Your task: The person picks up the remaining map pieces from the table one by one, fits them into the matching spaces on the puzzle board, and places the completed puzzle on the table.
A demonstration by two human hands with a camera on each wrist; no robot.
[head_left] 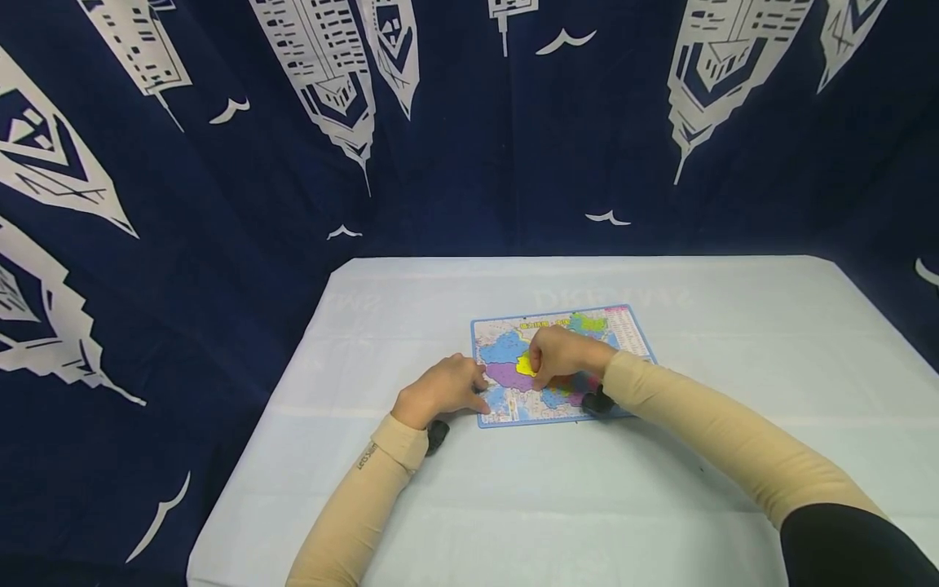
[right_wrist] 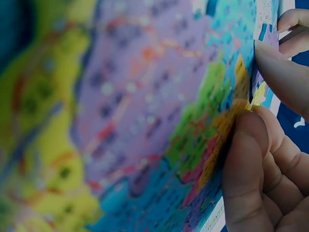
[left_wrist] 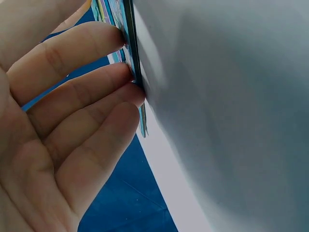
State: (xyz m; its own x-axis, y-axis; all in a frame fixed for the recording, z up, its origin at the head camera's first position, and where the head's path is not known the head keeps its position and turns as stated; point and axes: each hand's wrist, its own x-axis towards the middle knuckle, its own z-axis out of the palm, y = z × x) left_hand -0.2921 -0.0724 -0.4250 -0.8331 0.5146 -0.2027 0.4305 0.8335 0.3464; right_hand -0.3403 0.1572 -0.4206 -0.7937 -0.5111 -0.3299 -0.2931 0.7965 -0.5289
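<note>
A map puzzle board [head_left: 627, 326] with a light blue rim lies flat on the table. My left hand [head_left: 443, 387] is at its left edge, fingers slightly bent; in the left wrist view the fingertips [left_wrist: 126, 72] touch the board's side. Over the middle of the map is my right hand [head_left: 561, 355], its fingers curled down. Its thumb and fingertips pinch at a yellow puzzle piece [head_left: 524, 364], partly hidden by the hand. Left of that piece lie a blue piece [head_left: 502, 348] and a purple piece [head_left: 508, 376]. The right wrist view shows more coloured pieces [right_wrist: 140, 82] close up.
A white cloth [head_left: 513, 505] covers the table under the board. Behind and to the left hangs a dark blue curtain [head_left: 469, 163] with white building and bird prints. A small black device [head_left: 438, 438] sits at the left wrist, another [head_left: 597, 402] at the right.
</note>
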